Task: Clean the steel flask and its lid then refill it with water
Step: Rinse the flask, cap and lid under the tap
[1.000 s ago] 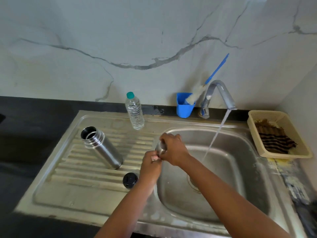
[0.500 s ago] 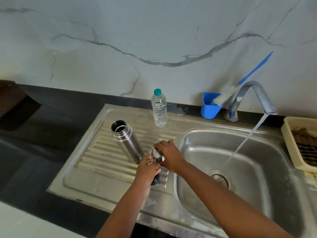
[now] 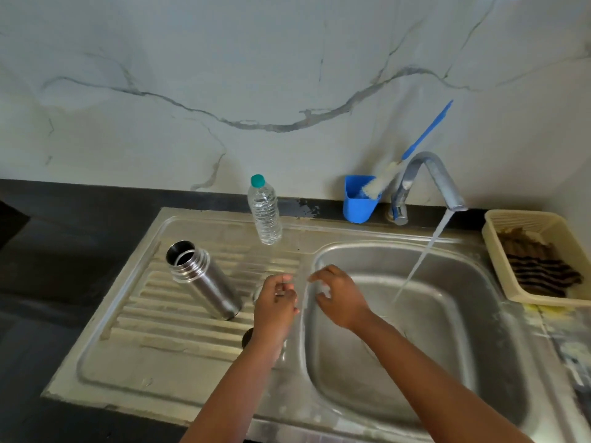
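So my left hand (image 3: 275, 302) is hovering over the draining board w/ fingers loosely curled, and tbh I can't tell if it's pinching anything, there's a bit of something shiny under it but it's blurred. Right hand (image 3: 339, 298) is hanging over the left rim of the sink (image 3: 479, 362), fingers spread apart and gripping nothing. The steel flask (image 3: 204, 279) is standing open-mouthed on the ribbed drainer, just to the left of my left hand, so that's the nearer hand by far; right one would have to cross over. Its long axis is basically upright, only looking tilted bc of the wide lens, mouth up and away from me. The black lid (image 3: 248, 336) is peeking out beside my left wrist, mostly hidden, lying on the drainer. Tap (image 3: 428, 180) is running into the basin, stream landing well right of both hands. Plastic bottle (image 3: 264, 212) is standing behind the flask near the wall, blue cup (image 3: 358, 199) w/ the bottle brush (image 3: 415, 155) by the tap. What's diff from half a sec ago: both hands were bunched together around a small steel piece, now they're coming apart and the right one's letting go; the flask isn't moving, it's in the same spot on the drainer. My guess is next I'm reaching left for the flask or the lid, pretty short reach for the left hand.
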`<state>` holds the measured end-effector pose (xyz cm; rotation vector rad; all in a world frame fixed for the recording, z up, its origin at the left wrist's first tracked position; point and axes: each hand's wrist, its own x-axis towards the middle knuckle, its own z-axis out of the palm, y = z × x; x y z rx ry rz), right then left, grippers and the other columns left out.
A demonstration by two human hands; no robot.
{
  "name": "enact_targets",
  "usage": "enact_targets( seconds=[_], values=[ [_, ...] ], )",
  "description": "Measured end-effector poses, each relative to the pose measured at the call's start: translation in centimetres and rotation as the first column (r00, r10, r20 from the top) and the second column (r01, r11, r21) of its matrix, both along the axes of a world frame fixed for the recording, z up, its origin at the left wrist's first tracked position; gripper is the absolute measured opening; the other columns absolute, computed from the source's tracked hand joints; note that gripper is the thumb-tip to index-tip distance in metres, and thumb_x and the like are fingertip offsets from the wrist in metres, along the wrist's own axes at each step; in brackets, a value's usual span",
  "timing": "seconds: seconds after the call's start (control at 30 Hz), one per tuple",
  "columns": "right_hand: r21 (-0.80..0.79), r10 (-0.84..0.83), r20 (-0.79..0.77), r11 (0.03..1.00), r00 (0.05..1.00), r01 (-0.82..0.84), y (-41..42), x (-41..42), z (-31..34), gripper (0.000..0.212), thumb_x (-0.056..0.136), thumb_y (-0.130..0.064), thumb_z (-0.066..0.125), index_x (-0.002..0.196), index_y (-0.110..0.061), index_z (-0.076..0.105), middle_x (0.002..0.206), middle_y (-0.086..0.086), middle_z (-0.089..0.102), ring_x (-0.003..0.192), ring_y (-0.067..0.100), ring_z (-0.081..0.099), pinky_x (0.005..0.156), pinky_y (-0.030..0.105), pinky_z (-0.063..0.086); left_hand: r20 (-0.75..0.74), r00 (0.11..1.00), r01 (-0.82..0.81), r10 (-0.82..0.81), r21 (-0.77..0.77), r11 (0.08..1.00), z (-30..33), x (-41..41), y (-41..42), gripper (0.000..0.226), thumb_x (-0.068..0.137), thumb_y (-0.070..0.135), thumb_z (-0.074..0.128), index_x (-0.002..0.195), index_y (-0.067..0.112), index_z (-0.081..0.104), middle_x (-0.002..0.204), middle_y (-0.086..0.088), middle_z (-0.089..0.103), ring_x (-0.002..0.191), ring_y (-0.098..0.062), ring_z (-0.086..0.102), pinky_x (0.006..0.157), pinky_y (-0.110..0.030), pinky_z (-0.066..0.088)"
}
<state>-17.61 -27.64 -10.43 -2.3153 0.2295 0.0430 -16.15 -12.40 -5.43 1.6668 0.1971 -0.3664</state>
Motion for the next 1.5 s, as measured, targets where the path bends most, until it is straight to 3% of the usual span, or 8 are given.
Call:
enact_targets(
  seconds=[0.17, 0.37, 0.57, 0.7, 0.8, 0.9, 1.13, 1.5],
  values=[
    [-0.108, -0.383, -0.173, 0.923, 0.907, 0.369, -9.2, -5.0, -1.0, 0.025, 0.085, -0.005, 0.058, 0.083, -0.023, 0.074, 0.099, 0.004, 0.071, 0.093, 0.025, 0.067, 0.077, 0.024, 0.047, -0.018, 0.986, 0.164, -0.164, -0.039, 0.986, -0.6, 0.6, -5.3, 0.017, 0.096, 0.0, 0.054, 0.098, 0.014, 0.063, 0.091, -0.004, 0.063, 0.077, -0.015, 0.061, 0.069, -0.026, 0.053],
    [-0.163, -0.616, -0.151, 0.787, 0.773, 0.595, -17.9, -6.8, 0.9, 0.018, 0.094, -0.011, 0.054, 0.093, -0.014, 0.073, 0.09, 0.004, 0.07, 0.087, 0.022, 0.065, 0.076, 0.03, 0.049, -0.081, 0.937, 0.336, -0.341, -0.067, 0.939, -1.7, 1.9, -12.9, 0.022, 0.097, 0.001, 0.053, 0.103, 0.018, 0.065, 0.105, -0.004, 0.067, 0.094, -0.015, 0.064, 0.078, -0.024, 0.054],
    [-0.183, -0.445, -0.045, 0.884, 0.894, 0.43, -21.3, -1.4, 3.1, 0.017, 0.097, -0.014, 0.056, 0.11, -0.011, 0.066, 0.107, 0.003, 0.064, 0.096, 0.023, 0.062, 0.08, 0.03, 0.046, -0.149, 0.907, 0.394, -0.393, -0.026, 0.919, -1.5, 4.5, -20.6, 0.04, 0.097, 0.008, 0.054, 0.136, 0.018, 0.055, 0.128, -0.002, 0.061, 0.114, -0.019, 0.059, 0.108, -0.039, 0.045],
    [-0.019, -0.324, -0.071, 0.946, 0.943, 0.324, -22.3, 2.2, 3.0, 0.031, 0.092, -0.021, 0.061, 0.12, -0.008, 0.061, 0.114, 0.009, 0.064, 0.103, 0.027, 0.062, 0.092, 0.039, 0.051, -0.105, 0.907, 0.408, -0.408, -0.021, 0.913, -0.6, 5.4, -23.5, 0.062, 0.097, 0.005, 0.051, 0.153, 0.022, 0.032, 0.144, 0.006, 0.045, 0.128, -0.014, 0.046, 0.106, -0.028, 0.036],
    [0.104, -0.316, -0.019, 0.943, 0.949, 0.316, -22.9, 3.5, 3.7, 0.051, 0.083, -0.05, 0.066, 0.118, -0.014, 0.06, 0.103, 0.003, 0.066, 0.094, 0.019, 0.065, 0.086, 0.031, 0.054, -0.064, 0.911, 0.408, -0.408, -0.015, 0.913, -0.5, 5.7, -24.6, 0.057, 0.097, 0.004, 0.048, 0.149, 0.025, 0.04, 0.137, 0.007, 0.051, 0.121, -0.012, 0.049, 0.098, -0.029, 0.04],
    [0.113, -0.275, -0.041, 0.954, 0.961, 0.278, -21.7, 3.9, 6.2, 0.029, 0.095, -0.029, 0.063, 0.116, -0.01, 0.061, 0.096, -0.002, 0.063, 0.084, 0.01, 0.06, 0.077, 0.016, 0.047, -0.033, 0.909, 0.417, -0.416, 0.006, 0.909, -1.1, 5.9, -25.3, 0.05, 0.098, 0.004, 0.048, 0.143, 0.025, 0.049, 0.14, 0.001, 0.055, 0.126, -0.018, 0.052, 0.108, -0.037, 0.043],
    [0.084, -0.265, -0.1, 0.958, 0.959, 0.274, -21.8, 4.2, 7.0, 0.015, 0.098, -0.022, 0.058, 0.089, -0.011, 0.054, 0.075, -0.003, 0.05, 0.076, 0.017, 0.053, 0.082, 0.031, 0.046, -0.04, 0.905, 0.426, -0.424, 0.044, 0.904, -2.6, 6.0, -25.7, 0.055, 0.093, -0.004, 0.048, 0.141, 0.024, 0.053, 0.138, -0.001, 0.057, 0.127, -0.019, 0.053, 0.109, -0.041, 0.044],
    [0.163, -0.384, -0.037, 0.908, 0.923, 0.385, -21.6, 4.2, 6.1, 0.02, 0.09, -0.019, 0.063, 0.098, 0.0, 0.062, 0.085, 0.016, 0.063, 0.083, 0.035, 0.065, 0.079, 0.044, 0.054, 0.034, 0.825, 0.546, -0.564, 0.209, 0.812, -5.4, 8.3, -25.9, 0.052, 0.09, 0.008, 0.062, 0.138, 0.028, 0.054, 0.14, 0.004, 0.057, 0.13, -0.017, 0.051, 0.11, -0.046, 0.043]
  ],
)
